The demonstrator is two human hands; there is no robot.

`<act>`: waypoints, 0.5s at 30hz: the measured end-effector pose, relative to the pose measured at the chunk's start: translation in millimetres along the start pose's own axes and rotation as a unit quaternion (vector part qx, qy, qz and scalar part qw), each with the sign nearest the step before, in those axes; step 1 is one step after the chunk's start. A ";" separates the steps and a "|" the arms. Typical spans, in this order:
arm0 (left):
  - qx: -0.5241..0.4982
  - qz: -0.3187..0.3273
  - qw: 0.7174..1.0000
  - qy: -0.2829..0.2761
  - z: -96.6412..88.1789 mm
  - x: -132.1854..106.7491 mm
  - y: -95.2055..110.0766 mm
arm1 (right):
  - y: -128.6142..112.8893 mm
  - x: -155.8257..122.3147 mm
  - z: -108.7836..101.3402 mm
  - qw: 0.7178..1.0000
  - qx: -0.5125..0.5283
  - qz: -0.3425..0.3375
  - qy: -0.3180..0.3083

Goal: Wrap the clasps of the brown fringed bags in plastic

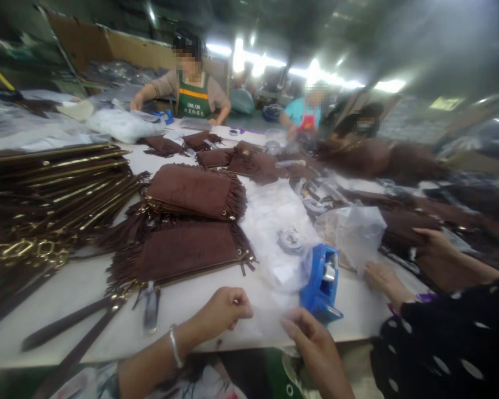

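Note:
My left hand (pixel 229 310), with a silver bangle on its wrist, is closed in a pinch above the table's front edge. My right hand (pixel 310 335) faces it, thumb and fingertips drawn together. Something pale and see-through may stretch between them, too faint to make out. Beside my right hand stands a blue tape dispenser (pixel 321 282). Past my left hand lies a brown fringed bag (pixel 187 252), with a second fringed bag (pixel 187 191) behind it. A roll of tape (pixel 290 239) rests on white sheets (pixel 270 213).
Brown straps with gold hardware (pixel 45 205) are heaped at left. A co-worker's hands (pixel 385 280) touch a clear plastic bag (pixel 353 230) and brown pieces at right. Two people (pixel 193 100) (pixel 305 113) work across the white table (pixel 87 307). More brown bags (pixel 253 163) lie farther back.

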State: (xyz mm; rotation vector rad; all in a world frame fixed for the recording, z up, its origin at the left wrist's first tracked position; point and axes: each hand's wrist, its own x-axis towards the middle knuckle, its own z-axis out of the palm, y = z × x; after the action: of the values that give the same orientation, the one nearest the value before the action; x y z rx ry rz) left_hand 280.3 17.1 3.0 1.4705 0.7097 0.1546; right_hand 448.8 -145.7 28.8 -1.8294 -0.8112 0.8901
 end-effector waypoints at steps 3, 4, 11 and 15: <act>0.019 -0.006 0.998 0.053 -19.4 -28.0 -1.4 | -2.3 -0.9 24.6 1.000 -0.020 -0.008 -0.003; 0.046 0.006 0.997 0.070 -26.0 -38.1 -2.1 | -3.9 -1.1 33.3 0.999 -0.032 -0.014 -0.004; 0.234 0.022 0.963 0.132 -73.4 -107.3 -15.4 | -15.7 4.9 109.0 0.991 -0.072 -0.056 -0.100; 0.092 -0.089 0.980 0.154 -100.8 -147.0 -29.8 | -23.2 12.0 145.9 0.985 -0.031 -0.037 -0.167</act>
State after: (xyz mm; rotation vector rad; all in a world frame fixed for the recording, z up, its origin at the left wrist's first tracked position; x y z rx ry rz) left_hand 101.9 24.1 31.3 1.5658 1.1289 0.1855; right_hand 329.1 -62.9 0.7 -1.7123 -1.1189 1.1532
